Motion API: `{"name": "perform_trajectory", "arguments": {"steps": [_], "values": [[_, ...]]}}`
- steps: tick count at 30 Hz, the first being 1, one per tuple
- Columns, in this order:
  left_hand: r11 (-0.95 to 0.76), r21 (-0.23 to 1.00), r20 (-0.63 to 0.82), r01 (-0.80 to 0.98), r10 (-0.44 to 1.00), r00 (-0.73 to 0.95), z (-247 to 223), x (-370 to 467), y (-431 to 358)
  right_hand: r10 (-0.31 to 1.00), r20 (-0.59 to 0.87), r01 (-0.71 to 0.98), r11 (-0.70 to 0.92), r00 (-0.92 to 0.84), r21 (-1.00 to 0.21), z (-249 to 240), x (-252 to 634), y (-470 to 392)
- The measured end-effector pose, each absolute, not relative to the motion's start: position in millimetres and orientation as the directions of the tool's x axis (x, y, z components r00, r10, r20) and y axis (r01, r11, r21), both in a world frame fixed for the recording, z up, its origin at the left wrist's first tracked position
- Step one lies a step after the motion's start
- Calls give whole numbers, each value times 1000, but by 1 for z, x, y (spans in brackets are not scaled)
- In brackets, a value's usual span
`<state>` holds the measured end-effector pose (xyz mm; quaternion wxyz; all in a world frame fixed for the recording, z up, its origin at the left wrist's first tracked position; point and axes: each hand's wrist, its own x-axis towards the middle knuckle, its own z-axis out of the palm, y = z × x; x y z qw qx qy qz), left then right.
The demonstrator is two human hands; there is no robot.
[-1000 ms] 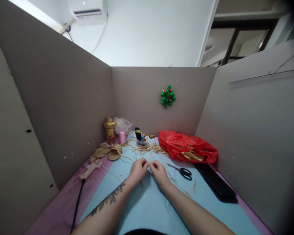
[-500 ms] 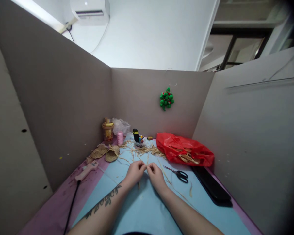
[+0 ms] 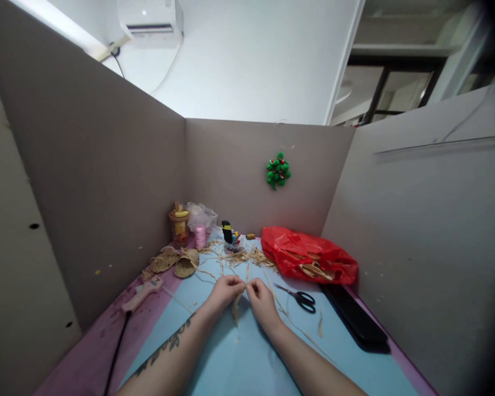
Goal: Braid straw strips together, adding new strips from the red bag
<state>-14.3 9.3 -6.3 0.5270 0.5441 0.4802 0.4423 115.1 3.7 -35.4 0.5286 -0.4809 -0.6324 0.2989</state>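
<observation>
My left hand (image 3: pixel 226 291) and my right hand (image 3: pixel 259 297) meet fingertip to fingertip above the blue table mat (image 3: pixel 239 357). Both are closed in a pinch on a strip of dry straw (image 3: pixel 236 314), whose loose end hangs below the left fingers. Most of the strip between the fingertips is hidden. Other straw strands (image 3: pixel 247 270) lie just beyond the hands. To the right of my right hand rest black-handled scissors (image 3: pixel 303 300), blades slightly apart.
A red plastic bag (image 3: pixel 289 253) holding straw sits at the back right, beside a long black case (image 3: pixel 357 319). On the left are a glue gun (image 3: pixel 142 294), woven straw pieces (image 3: pixel 186 264), pink thread (image 3: pixel 200 236) and a lidded cup (image 3: pixel 179 226). Grey panels surround the table.
More of the straw's hanging end shows beneath my left hand. Both hands stay pinched together in nearly the same place, while the whole view has shifted slightly.
</observation>
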Motion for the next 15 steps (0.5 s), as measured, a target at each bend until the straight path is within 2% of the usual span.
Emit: {"name": "perform_trajectory", "arguments": {"steps": [6,15], "values": [[175,984,-164,-32,962,216,-10,-21,13,931,366,271,353,-2,-896,-39,115,6],[152,987,-131,-59,955,267,-18,-27,18,920,392,226,383,-5,-896,-37,114,3]]}}
